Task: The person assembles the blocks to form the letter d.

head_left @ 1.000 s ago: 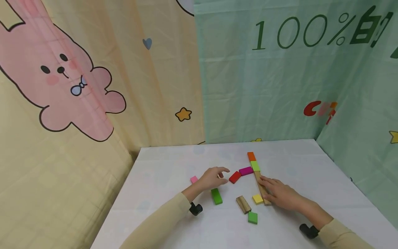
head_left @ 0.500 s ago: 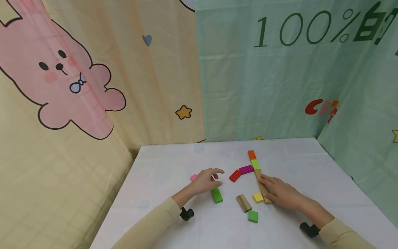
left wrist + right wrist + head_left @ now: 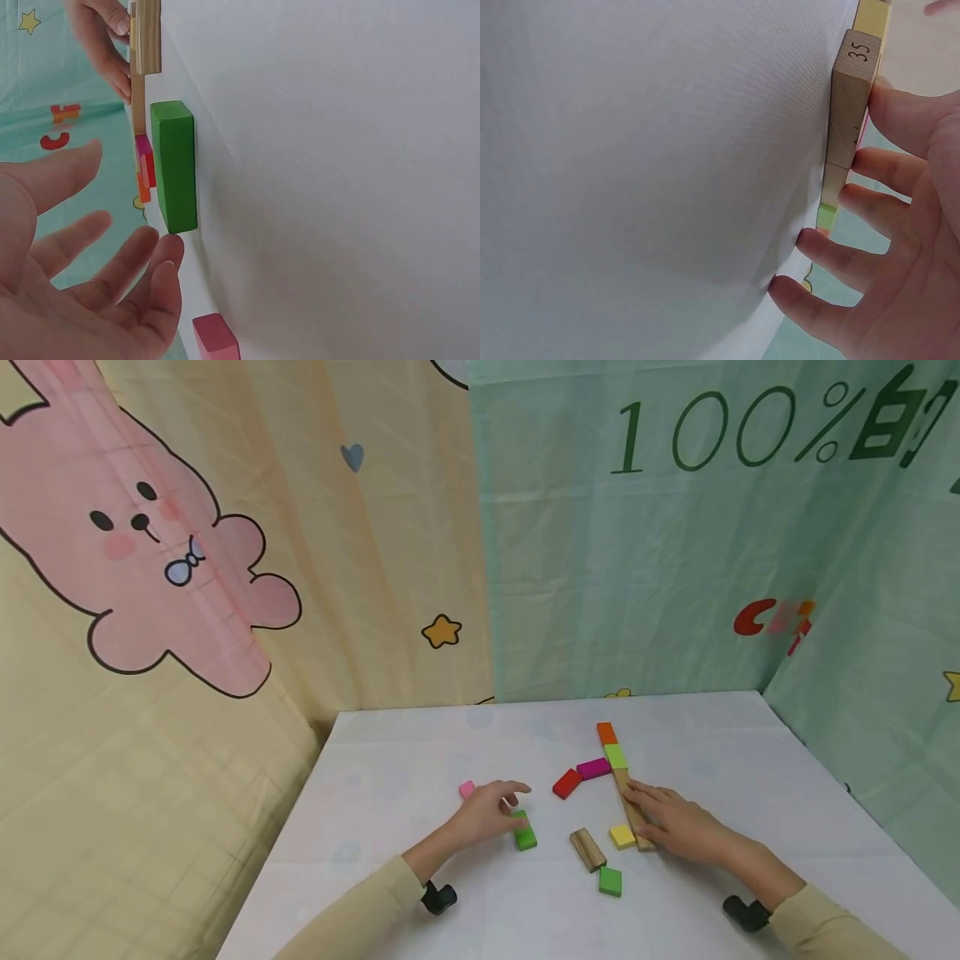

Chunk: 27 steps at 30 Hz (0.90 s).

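My left hand [image 3: 483, 812] hovers beside a green block [image 3: 525, 833], its fingers loosely spread with nothing in them. In the left wrist view that green block [image 3: 174, 166] lies just past the fingertips, and a pink block [image 3: 216, 336] sits lower down. My right hand [image 3: 678, 822] rests against a line of plain wooden blocks [image 3: 630, 810]. Seen from the right wrist, thumb and fingers touch the wooden block marked 35 [image 3: 847, 105] and the one behind it. The line continues with a lime block [image 3: 616, 756] and an orange block [image 3: 607, 733].
A magenta block [image 3: 594, 768] and a red block [image 3: 567, 783] branch left from the line. Near its lower end lie a yellow block [image 3: 622, 837], a grooved wooden block [image 3: 587, 849] and a small green block [image 3: 611, 882]. Printed curtains stand behind the white table [image 3: 360, 877].
My left hand has drawn left and down, away from the red block and towards the green block. The right hand and the blocks stay in place.
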Available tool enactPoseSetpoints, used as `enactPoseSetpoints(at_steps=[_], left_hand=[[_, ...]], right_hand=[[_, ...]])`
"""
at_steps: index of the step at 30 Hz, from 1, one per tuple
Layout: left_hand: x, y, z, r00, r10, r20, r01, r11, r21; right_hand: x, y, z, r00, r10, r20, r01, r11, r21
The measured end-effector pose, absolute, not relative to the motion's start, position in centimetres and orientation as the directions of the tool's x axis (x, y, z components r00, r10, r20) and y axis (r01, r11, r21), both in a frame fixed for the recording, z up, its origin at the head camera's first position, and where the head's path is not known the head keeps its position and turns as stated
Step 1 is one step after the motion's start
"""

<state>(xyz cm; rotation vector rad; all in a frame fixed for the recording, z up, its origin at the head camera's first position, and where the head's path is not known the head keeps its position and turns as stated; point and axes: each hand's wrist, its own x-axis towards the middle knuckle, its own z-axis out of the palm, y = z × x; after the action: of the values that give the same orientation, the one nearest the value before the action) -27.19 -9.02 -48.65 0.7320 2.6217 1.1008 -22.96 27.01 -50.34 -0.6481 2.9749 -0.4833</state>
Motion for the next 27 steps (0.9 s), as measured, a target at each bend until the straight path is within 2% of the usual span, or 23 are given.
enactPoseSetpoints(at_steps=[27], left_hand=[[-26.0,-9.2,-51.5,-0.886,0.46,0.056,0.387,0.666,0.638]], right_hand=[[-22.7,26.9,-50.3,-0.912,-0.409,0.011,-0.392,0.864,-0.315]])
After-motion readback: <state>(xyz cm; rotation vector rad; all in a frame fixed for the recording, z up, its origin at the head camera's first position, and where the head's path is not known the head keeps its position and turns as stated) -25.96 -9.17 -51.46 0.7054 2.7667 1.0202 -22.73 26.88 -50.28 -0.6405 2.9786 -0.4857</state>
